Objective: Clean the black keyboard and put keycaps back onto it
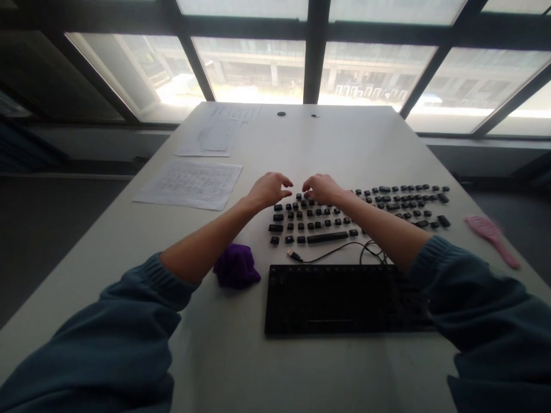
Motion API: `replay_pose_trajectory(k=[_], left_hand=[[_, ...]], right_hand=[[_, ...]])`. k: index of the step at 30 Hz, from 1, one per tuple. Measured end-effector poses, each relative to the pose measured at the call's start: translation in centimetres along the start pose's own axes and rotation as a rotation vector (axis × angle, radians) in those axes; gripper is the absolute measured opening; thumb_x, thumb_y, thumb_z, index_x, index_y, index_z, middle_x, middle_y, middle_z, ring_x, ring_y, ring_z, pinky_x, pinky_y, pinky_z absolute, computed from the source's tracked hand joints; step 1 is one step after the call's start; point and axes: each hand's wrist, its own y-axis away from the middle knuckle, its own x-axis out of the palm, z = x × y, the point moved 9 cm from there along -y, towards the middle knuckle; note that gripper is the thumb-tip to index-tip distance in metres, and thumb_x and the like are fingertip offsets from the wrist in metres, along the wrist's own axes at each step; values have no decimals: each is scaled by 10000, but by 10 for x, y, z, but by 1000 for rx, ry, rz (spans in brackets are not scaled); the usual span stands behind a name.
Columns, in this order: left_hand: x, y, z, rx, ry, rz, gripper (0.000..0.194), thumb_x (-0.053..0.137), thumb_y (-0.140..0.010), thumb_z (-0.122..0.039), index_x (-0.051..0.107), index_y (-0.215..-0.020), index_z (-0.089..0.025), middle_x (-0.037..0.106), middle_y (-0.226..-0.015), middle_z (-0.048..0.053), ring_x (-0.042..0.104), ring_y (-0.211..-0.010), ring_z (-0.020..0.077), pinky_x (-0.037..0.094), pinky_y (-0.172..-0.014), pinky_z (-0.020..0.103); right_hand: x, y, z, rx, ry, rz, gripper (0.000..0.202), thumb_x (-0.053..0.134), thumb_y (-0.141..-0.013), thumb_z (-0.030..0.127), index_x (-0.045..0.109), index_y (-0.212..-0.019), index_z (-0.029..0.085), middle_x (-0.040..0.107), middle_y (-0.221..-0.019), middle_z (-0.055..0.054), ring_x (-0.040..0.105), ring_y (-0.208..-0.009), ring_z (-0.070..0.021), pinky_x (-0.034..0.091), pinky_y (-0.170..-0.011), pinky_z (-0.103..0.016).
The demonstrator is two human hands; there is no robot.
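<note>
Loose black keycaps lie in rows on the white table, with a long spacebar keycap in the nearest row. My left hand hovers at the upper left corner of the rows, fingers apart and nothing between them. Just right of it, my right hand is over the top row, its fingertips bent down close to a keycap; whether they grip one is too small to tell. A black keyboard base lies nearer to me, partly hidden by my right sleeve. Its USB cable curls between base and keycaps.
A purple cloth lies left of the keyboard base. Printed sheets are spread at the table's left side. A pink brush rests by the right edge. Windows stand behind the white table.
</note>
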Motion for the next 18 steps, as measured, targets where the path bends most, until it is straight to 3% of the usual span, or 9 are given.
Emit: replay_pose_trajectory(k=[4,11,15,18], left_hand=[[22,-16,2,17,-1,61,283,772,-805,-289,804,-1072,-199,794,-1007,68,708,-859,199,528,-830,291],[42,-21,-4,24,-6,109,180,742,-786,-216,829,-943,-232,792,-893,50,701,-804,196,515,-786,284],[35,-21,0,3,-5,78,168,715,-799,-220,831,-921,-218,789,-891,58,695,-793,198,514,-777,289],[13,-8,-5,-1,-2,37,189,688,-829,-258,827,-948,-210,783,-916,63,688,-790,197,516,-766,297]], right_hand=[[0,-1,1,-2,7,6,198,692,-901,226,793,-1072,230,774,-1110,-105,669,-1086,-272,462,-937,-357],[4,-4,2,4,3,7,168,651,-912,182,796,-991,215,779,-1055,-108,683,-1029,-259,437,-929,-352],[0,-5,9,-6,-13,-8,160,652,-893,152,792,-953,200,782,-1016,-107,686,-1012,-255,431,-924,-356],[-14,3,14,-7,-39,-54,150,655,-901,173,781,-978,198,780,-1021,-88,683,-1003,-244,441,-902,-341]])
